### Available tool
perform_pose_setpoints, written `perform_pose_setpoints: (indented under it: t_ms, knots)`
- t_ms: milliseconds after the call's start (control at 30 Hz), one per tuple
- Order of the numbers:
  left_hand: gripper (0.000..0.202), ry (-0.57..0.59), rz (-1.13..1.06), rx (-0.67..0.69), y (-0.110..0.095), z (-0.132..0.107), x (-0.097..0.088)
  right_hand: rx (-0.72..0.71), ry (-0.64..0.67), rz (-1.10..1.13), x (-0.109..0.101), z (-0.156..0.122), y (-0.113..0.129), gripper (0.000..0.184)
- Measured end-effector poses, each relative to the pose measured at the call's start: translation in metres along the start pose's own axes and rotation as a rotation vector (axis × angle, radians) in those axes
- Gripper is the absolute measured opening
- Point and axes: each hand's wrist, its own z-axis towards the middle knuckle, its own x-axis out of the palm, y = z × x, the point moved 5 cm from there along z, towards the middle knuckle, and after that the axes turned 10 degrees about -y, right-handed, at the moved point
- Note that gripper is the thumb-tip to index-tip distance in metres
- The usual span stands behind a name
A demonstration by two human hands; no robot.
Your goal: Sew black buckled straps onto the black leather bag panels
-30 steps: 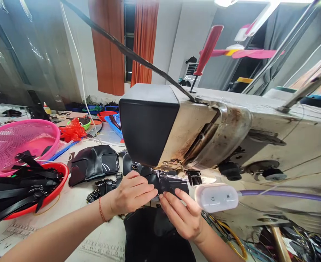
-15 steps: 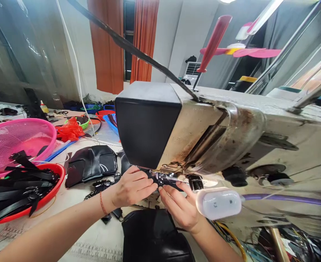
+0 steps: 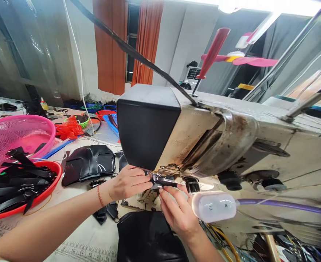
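Observation:
Beneath the head of a sewing machine (image 3: 148, 127), both my hands are at a small dark, shiny leather-like piece (image 3: 169, 183) by the presser foot. My left hand (image 3: 131, 183) is closed, its thumb and fingers pinching the left end of that piece. From the right, my right hand (image 3: 179, 211) holds the near edge with fingers bent and close together; its thumb is partly hidden. A black leather panel (image 3: 149, 236) lies in front, below the hands. An oblong white lamp (image 3: 214, 206) sits just right of my right hand.
A red basket (image 3: 58, 174) full of black straps stands at the left, with a pink mesh basket (image 3: 47, 133) behind it. Black leather pieces (image 3: 90, 163) lie beside the machine. A ruler scale (image 3: 78, 251) runs along the table's near side. A purple hose (image 3: 275, 203) leads off right.
My view has tilted and shifted slightly. Both hands stay at the machine, and a little more of the metal plate shows between them and the black panel.

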Motion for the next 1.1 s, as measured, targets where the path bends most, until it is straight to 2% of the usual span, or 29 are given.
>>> perform_pose_setpoints:
  t_ms: [67, 133, 267, 367, 567, 667, 767, 833, 867, 900, 967, 1000, 1100]
  knots:
    - [0.016, -0.019, -0.007, -0.002, 0.001, -0.002, 0.002, -0.169, 0.031, -0.037, -0.007, -0.005, 0.007, 0.041]
    - [0.015, -0.021, 0.002, -0.011, -0.001, -0.002, 0.004, -0.253, 0.030, -0.063, -0.014, -0.010, 0.010, 0.041]
    - [0.014, 0.003, 0.116, -0.072, -0.012, 0.005, 0.004, -0.211, -0.018, -0.137, -0.024, -0.017, 0.012, 0.036]
    - [0.018, 0.078, 0.218, -0.164, -0.024, 0.011, 0.005, -0.172, -0.026, -0.136, -0.026, -0.023, 0.016, 0.033]
    - [0.021, 0.155, 0.407, -0.274, -0.045, 0.023, 0.008, 0.028, -0.067, -0.064, -0.022, -0.029, 0.020, 0.026]
    - [0.020, 0.166, 0.445, -0.311, -0.051, 0.025, 0.010, 0.155, -0.057, 0.159, -0.010, -0.027, 0.023, 0.028]
    - [0.019, 0.147, 0.351, -0.376, -0.045, 0.019, 0.008, 0.406, 0.071, 0.404, 0.013, -0.023, 0.027, 0.032]
    - [0.015, 0.103, 0.116, -0.525, -0.027, 0.007, 0.006, 0.557, 0.140, 0.453, 0.029, -0.019, 0.033, 0.032]
    - [0.014, 0.069, -0.027, -0.659, -0.012, -0.001, 0.005, 0.605, 0.156, 0.447, 0.036, -0.017, 0.036, 0.031]
    - [0.014, 0.035, -0.180, -0.825, 0.006, -0.011, 0.006, 0.637, 0.172, 0.427, 0.043, -0.014, 0.040, 0.031]
    - [0.025, -0.048, -0.325, -1.252, 0.043, -0.038, 0.008, 0.686, 0.174, 0.339, 0.054, -0.010, 0.044, 0.028]
    - [0.030, -0.051, -0.382, -1.401, 0.057, -0.050, 0.011, 0.707, 0.161, 0.292, 0.058, -0.009, 0.045, 0.028]
    - [0.045, -0.027, -0.459, -1.523, 0.080, -0.067, 0.010, 0.819, 0.088, 0.264, 0.062, -0.010, 0.048, 0.043]
